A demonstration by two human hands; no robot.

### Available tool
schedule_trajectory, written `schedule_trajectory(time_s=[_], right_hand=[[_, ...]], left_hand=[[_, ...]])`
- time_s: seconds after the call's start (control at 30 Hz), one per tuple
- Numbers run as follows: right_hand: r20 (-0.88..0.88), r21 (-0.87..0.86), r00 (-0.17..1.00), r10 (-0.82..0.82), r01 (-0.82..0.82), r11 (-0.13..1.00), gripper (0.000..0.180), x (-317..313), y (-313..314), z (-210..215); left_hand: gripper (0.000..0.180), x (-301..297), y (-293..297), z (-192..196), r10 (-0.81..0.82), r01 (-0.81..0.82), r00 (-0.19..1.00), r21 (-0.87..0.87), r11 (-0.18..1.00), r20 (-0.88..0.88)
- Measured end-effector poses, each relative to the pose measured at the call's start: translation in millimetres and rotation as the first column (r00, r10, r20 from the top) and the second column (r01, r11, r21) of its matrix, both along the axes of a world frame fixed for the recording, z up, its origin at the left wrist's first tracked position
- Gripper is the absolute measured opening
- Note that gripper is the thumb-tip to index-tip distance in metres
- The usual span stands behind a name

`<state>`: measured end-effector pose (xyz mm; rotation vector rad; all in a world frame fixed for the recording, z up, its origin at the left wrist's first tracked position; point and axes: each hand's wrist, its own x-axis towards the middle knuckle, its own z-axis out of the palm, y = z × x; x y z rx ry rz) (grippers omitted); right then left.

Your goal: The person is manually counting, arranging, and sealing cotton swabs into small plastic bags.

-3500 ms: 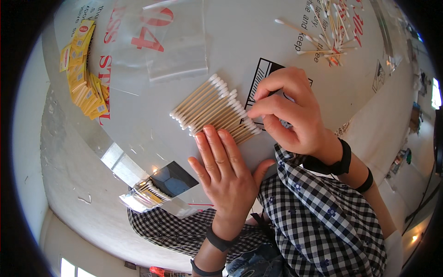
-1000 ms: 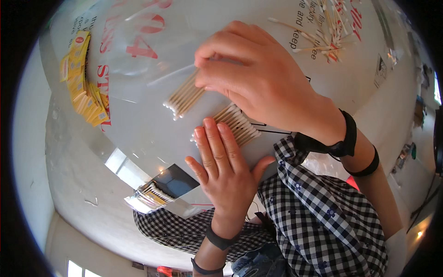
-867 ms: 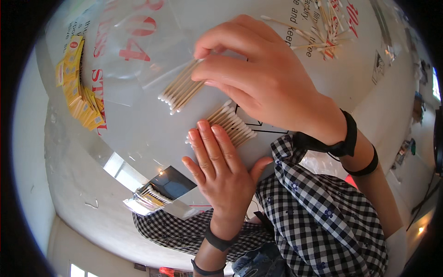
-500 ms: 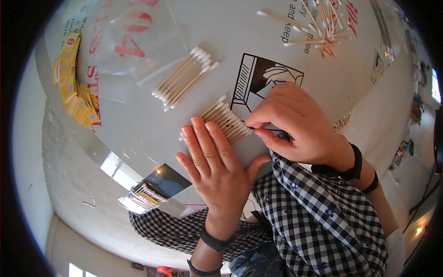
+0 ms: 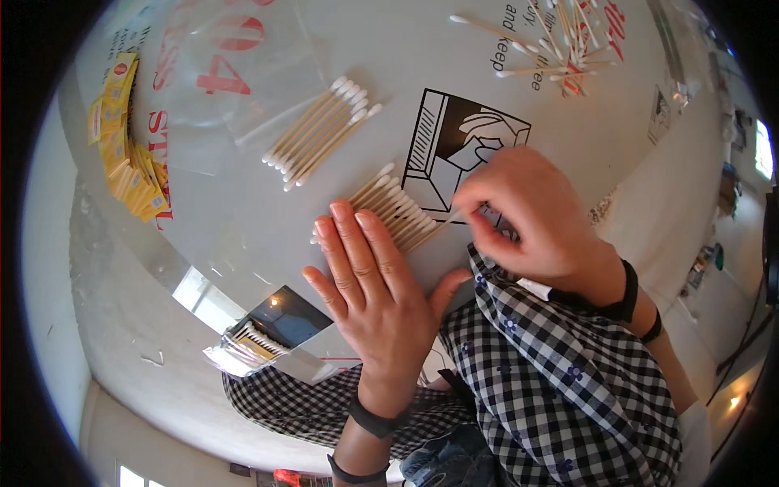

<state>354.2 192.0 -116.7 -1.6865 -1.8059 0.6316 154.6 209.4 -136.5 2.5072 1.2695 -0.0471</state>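
My left hand [image 5: 375, 283] lies flat, fingers together, on one end of a row of wooden cotton swabs [image 5: 399, 213] on the white table [image 5: 243, 235]. My right hand [image 5: 527, 219] is beside the row's right end, its fingertips pinched on a single swab [image 5: 445, 221] at the row's edge. A second bundle of cotton swabs [image 5: 320, 134] lies apart, farther up the table, its far end against a clear plastic bag [image 5: 243, 73].
A loose heap of swabs [image 5: 552, 40] lies at the top right. Yellow packets [image 5: 126, 138] are stacked at the left edge. A clear packet of swabs [image 5: 251, 345] sits at the near table edge. A black-and-white printed picture [image 5: 454, 138] marks the table.
My right hand carried a bundle of swabs up the table, left it by the plastic bag, and came back to the row under my left hand.
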Motion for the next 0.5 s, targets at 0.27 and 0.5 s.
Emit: schedule_trajectory(time_s=[0.27, 0.5], right_hand=[[0.298, -0.421, 0.854, -0.426, 0.518, 0.745, 0.023, 70, -94, 68], [0.282, -0.645, 0.874, -0.395, 0.477, 0.596, 0.022, 79, -131, 66]], left_hand=[[0.106, -3, 2, 7, 0.033, -0.029, 0.998, -0.072, 0.997, 0.053], [0.103, -5, 37, 16, 0.068, -0.047, 0.965, -0.088, 0.995, 0.252]])
